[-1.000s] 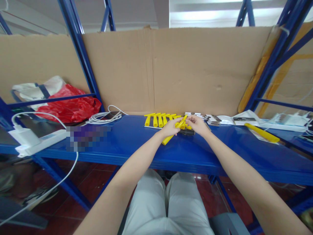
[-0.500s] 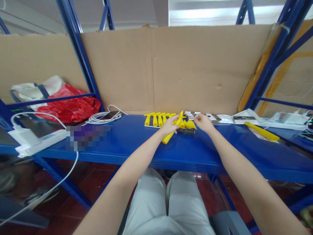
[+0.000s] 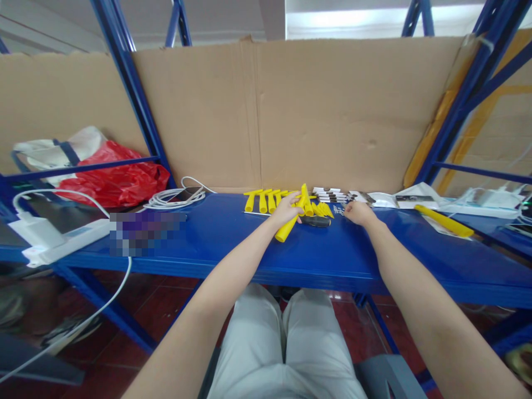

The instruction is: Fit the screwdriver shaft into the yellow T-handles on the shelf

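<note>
My left hand (image 3: 286,210) is wrapped round a yellow T-shaped plastic handle (image 3: 284,231), its thick end toward me. My right hand (image 3: 356,213) is lowered to the table with fingers curled together, beside a scatter of small silvery parts (image 3: 338,211). Whatever its fingertips hold is too small to tell. Between the hands lies a screwdriver with a black grip (image 3: 316,221), its thin shaft (image 3: 254,213) passing behind my left hand. Several more yellow T-shaped handles (image 3: 263,202) stand in a row behind, and small yellow pieces (image 3: 323,210) lie to their right.
Small black-and-white packets (image 3: 330,195) are stacked near the cardboard wall (image 3: 316,111). A long yellow piece (image 3: 444,221) rests on the right of the blue table (image 3: 224,238). At left are a coiled white cable (image 3: 172,199), a power strip (image 3: 78,238) and a red bag (image 3: 120,174).
My right hand has moved right and slightly down, from beside the packets to the small silvery parts. The left hand keeps its hold on the yellow handle.
</note>
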A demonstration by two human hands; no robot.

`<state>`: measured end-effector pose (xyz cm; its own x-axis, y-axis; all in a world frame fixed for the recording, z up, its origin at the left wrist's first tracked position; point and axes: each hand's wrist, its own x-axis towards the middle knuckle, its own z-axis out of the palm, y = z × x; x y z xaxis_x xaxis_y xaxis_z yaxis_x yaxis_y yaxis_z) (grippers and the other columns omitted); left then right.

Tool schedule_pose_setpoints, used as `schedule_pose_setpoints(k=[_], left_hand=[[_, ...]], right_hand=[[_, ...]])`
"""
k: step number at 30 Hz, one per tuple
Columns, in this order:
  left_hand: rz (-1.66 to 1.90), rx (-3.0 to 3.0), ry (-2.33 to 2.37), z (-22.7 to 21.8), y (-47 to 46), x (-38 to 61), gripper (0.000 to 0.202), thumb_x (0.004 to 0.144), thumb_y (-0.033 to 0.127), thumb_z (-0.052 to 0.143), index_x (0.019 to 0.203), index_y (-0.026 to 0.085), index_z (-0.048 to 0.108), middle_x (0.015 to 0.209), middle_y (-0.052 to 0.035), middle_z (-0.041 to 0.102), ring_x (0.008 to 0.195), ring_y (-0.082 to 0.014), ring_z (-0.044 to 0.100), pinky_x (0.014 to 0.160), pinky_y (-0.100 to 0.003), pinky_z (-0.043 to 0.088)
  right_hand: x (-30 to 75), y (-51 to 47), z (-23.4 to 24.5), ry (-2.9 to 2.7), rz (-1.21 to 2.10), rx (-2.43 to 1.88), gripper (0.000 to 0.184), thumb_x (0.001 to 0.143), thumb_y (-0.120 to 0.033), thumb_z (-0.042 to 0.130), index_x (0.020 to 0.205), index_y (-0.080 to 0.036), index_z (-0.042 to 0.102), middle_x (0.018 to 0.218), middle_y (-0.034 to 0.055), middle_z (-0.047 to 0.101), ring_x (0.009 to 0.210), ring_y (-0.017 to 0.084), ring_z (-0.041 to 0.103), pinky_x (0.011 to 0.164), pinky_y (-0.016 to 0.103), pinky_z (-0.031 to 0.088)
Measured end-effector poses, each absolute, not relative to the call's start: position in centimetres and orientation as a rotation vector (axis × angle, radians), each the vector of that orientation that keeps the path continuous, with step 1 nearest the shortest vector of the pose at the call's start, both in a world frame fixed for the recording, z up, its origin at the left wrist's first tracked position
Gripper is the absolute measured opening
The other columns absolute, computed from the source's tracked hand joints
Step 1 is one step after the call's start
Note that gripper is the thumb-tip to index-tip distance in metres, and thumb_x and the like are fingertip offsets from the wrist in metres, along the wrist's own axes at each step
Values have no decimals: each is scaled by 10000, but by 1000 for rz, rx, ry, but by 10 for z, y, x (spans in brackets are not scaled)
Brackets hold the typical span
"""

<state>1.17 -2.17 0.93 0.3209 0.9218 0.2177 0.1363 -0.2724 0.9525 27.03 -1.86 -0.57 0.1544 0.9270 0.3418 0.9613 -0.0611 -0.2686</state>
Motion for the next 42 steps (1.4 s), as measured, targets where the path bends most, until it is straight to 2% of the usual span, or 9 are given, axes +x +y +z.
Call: schedule_pose_setpoints(k=[4,10,13,17,20,23,27,33,42], left_hand=[[1034,1628,944,14,-28,13,808,712,-26,577,1476,192,425,1452,-175,508,805,-185,722,578,-264,604],[931,1594,941,21,-41,24,758,729,11,580,1451,193,439,1321,-134,612,638,-118,684,493,-204,542],[876,1589,902,24,-45,35,717,733,29,554,1424,189,445,1214,-113,668,475,-65,600,426,-186,483],[832,1540,886,29,-43,52,692,736,41,539,1407,170,431,1061,-94,706,427,-61,568,431,-186,466],[808,1456,881,31,-36,70,591,774,45,505,1354,153,457,876,-43,691,425,-70,568,414,-169,428],[789,1335,799,33,-29,89,471,806,49,485,1271,124,500,725,-4,631,438,-80,572,423,-164,417],[718,1144,765,33,-19,113,387,823,74,475,1203,77,548,715,-38,659,464,-101,586,455,-190,463],[702,981,706,25,-6,131,376,799,91,514,1167,64,582,840,-92,718,485,-104,592,468,-202,478],[671,973,697,26,-5,128,329,841,83,471,1146,39,583,691,-67,664,472,-100,584,450,-170,458]], right_hand=[[269,-21,-6,-1780,-133,-2030,255,688,-106,625,509,-232,493,627,64,643,771,234,670,713,306,503],[262,-26,-5,-1779,-130,-2117,108,749,-134,619,673,-200,658,834,114,720,911,252,690,793,309,509],[258,-28,-2,-1779,-108,-2194,146,801,-154,574,817,-173,718,968,146,730,1009,274,679,845,321,500],[257,-26,1,-1668,-49,-2157,224,863,-204,532,936,-145,736,1071,169,719,1078,279,656,891,319,483],[258,-21,3,-1453,18,-1993,267,901,-242,490,936,-122,726,1003,167,727,1008,256,669,860,302,491],[257,-21,5,-1172,284,-1804,281,919,-263,462,957,-110,695,848,133,710,733,202,665,676,285,515],[251,-30,13,-854,584,-1599,207,880,-186,508,1015,-107,644,685,46,618,472,124,519,465,247,436],[249,-37,20,-686,570,-1591,221,845,-78,508,1027,-84,635,575,-6,502,466,117,497,415,220,381],[258,-26,11,-734,531,-1667,313,839,-114,512,1125,-85,637,657,53,599,512,138,545,440,229,429]])
